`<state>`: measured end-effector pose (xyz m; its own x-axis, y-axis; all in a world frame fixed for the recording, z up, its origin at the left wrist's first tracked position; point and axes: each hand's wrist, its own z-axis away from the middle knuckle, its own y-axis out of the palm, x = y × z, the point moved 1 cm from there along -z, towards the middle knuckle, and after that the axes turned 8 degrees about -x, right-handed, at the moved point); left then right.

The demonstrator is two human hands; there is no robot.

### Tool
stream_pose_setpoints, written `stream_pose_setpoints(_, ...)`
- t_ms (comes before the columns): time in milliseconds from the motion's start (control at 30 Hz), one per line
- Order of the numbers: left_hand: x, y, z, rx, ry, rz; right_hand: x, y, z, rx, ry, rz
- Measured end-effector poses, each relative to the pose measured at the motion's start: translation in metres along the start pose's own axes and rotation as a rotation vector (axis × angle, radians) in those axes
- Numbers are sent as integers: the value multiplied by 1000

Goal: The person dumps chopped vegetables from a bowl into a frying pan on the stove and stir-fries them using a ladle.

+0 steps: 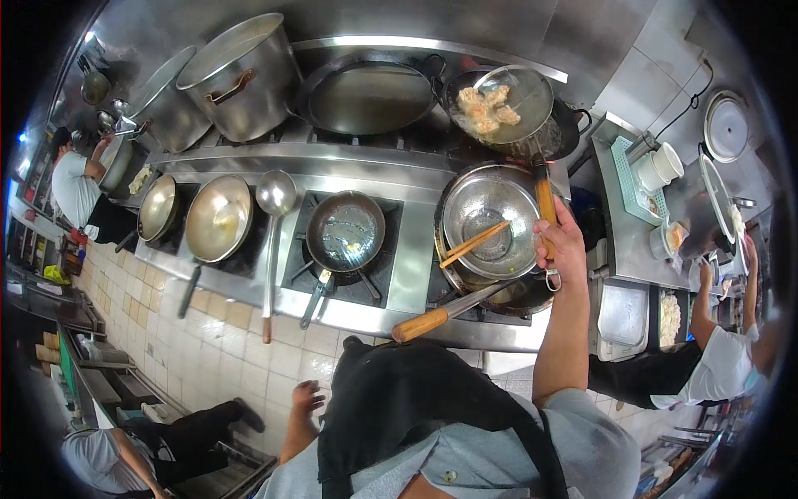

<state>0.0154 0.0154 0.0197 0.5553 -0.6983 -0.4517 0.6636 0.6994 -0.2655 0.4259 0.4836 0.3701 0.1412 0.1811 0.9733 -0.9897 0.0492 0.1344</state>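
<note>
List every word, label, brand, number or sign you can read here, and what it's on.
None can be read.
Strainer, steel mixing bowl, frying pan, large stockpot: no lettering visible.
Small yellow-green item and its surroundings at far left: too small and blurred to tell.

Bright light, white glare along the steel ledge (374, 41), strong fisheye bending, blackened corners

3 frying pans (345, 229), 2 tall stockpots (249, 104), 2 chopsticks (475, 243), 1 hand-held skimmer (536, 100), 3 co-workers (73, 181)
</note>
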Motion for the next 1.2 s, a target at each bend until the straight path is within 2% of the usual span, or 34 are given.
stream_pose_setpoints(300,2,0,4,-21,-13,-41,1,7,-8,-123,-190,236)
stream_pose_setpoints(433,6,-2,-1,8,17,-74,1,18,0,-160,-201,228)
stream_pose_setpoints(533,4,0,-9,20,-8,-71,-7,23,-1,-67,-88,273)
stream_pose_setpoints(700,4,0,-24,28,-33,25,-3,17,-3,-50,-139,192)
stream_pose_setpoints(900,6,2,-19,6,-36,16,4,13,-7,-215,-258,243)
stream_pose_setpoints(1033,10,-1,-14,32,-28,-31,0,10,-11,-252,-203,267)
stream_pose_setpoints(1133,11,-4,-7,33,-13,-53,-4,11,-13,-197,-166,232)
stream_pose_setpoints(1200,10,-4,-9,34,-11,-59,-7,15,-14,-100,-75,102)
